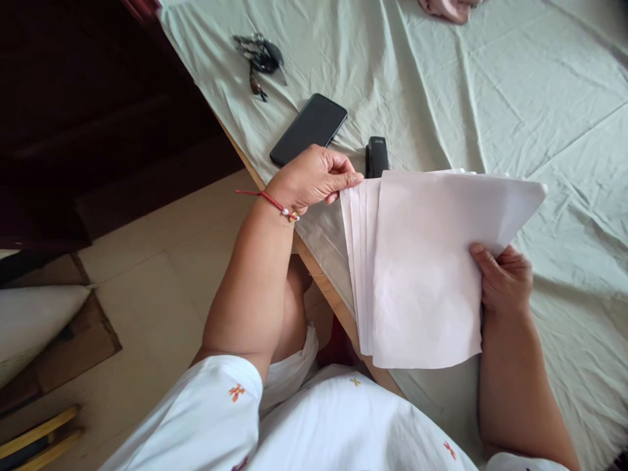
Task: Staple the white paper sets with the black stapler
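Observation:
Several white paper sheets (426, 275) are held up in front of me, fanned out along their left side. My left hand (318, 173) pinches the top left corner of the fanned sheets between thumb and fingers. On the right edge, my right hand (505, 278) grips the stack, its thumb on top and its other fingers partly hidden behind the paper. Just beyond the top left corner lies a black stapler (377, 156), its lower end covered by the sheets. A black smartphone (311, 127) rests on the cloth behind my left hand.
A bunch of keys (262, 59) lies farther back on the pale green cloth (554, 98), near its left edge. Pinkish fabric (449, 8) shows at the top. The bed or table edge (328, 294) runs diagonally beside me, with tiled floor (157, 281) to the left.

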The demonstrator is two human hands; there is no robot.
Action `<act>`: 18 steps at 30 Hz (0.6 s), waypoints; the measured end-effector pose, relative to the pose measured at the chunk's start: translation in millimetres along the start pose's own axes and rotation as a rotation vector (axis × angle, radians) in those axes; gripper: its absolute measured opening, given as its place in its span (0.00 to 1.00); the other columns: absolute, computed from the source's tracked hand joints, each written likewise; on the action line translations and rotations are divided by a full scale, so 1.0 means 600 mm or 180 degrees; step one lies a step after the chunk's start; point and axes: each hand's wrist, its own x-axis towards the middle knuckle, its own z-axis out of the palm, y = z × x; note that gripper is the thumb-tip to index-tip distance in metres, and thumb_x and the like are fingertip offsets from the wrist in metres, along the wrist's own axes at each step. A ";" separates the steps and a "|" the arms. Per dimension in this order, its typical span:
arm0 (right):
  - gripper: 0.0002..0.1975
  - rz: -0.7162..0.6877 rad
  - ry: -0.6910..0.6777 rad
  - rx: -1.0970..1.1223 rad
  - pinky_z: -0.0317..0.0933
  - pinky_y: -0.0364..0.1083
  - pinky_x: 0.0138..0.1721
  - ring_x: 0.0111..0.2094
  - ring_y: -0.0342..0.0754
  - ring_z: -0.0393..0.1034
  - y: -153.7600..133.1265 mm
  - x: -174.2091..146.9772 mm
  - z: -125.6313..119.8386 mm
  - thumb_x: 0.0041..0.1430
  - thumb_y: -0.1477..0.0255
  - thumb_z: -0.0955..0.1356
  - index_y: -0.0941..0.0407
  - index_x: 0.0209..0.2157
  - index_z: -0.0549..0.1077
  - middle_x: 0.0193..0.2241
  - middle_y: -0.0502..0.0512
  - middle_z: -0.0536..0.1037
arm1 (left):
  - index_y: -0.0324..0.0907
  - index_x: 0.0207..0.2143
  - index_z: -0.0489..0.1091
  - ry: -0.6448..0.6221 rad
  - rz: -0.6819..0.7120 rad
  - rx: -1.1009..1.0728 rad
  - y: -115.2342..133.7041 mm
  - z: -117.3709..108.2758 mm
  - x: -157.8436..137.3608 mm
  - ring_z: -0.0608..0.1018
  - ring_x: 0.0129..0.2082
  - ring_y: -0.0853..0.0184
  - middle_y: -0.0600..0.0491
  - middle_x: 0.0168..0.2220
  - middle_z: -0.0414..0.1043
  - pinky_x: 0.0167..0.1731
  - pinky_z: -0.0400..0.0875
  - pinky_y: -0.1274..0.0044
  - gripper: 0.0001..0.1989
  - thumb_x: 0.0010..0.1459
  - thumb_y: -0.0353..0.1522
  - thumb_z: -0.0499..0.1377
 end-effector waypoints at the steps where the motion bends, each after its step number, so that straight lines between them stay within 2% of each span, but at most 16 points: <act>1: 0.14 -0.0011 -0.0008 0.0001 0.73 0.42 0.34 0.29 0.41 0.77 0.000 0.000 0.001 0.48 0.65 0.82 0.52 0.38 0.85 0.35 0.50 0.86 | 0.40 0.24 0.71 0.0013 0.0000 0.0004 0.002 0.001 0.000 0.65 0.19 0.77 0.56 0.22 0.67 0.21 0.56 0.80 0.14 0.58 0.36 0.69; 7: 0.14 0.0038 -0.0070 0.0014 0.75 0.45 0.36 0.31 0.43 0.78 0.003 0.001 0.000 0.49 0.63 0.81 0.51 0.39 0.85 0.37 0.50 0.87 | 0.40 0.24 0.69 0.0032 0.0019 0.0074 0.004 0.006 0.002 0.65 0.19 0.77 0.58 0.21 0.64 0.23 0.59 0.80 0.15 0.62 0.32 0.66; 12: 0.15 0.0103 -0.0048 0.0047 0.75 0.45 0.37 0.30 0.44 0.78 0.004 -0.001 -0.003 0.49 0.65 0.82 0.52 0.39 0.85 0.37 0.51 0.87 | 0.40 0.25 0.68 -0.0073 0.0159 0.0079 -0.001 0.010 0.002 0.68 0.24 0.73 0.57 0.23 0.66 0.29 0.63 0.79 0.19 0.68 0.39 0.59; 14: 0.16 0.0118 -0.0022 0.0048 0.75 0.45 0.36 0.30 0.44 0.78 0.002 -0.002 -0.003 0.47 0.65 0.82 0.53 0.39 0.85 0.37 0.52 0.87 | 0.39 0.27 0.70 -0.0256 0.0215 0.0203 0.002 0.013 -0.001 0.71 0.29 0.72 0.56 0.26 0.68 0.33 0.65 0.79 0.19 0.68 0.41 0.58; 18: 0.17 0.0105 0.0023 0.0007 0.74 0.45 0.34 0.30 0.44 0.77 -0.003 -0.004 0.001 0.46 0.64 0.82 0.54 0.38 0.85 0.36 0.53 0.86 | 0.40 0.33 0.75 -0.0803 0.0185 0.0329 0.014 0.023 -0.003 0.76 0.38 0.67 0.55 0.32 0.75 0.39 0.67 0.80 0.10 0.61 0.37 0.65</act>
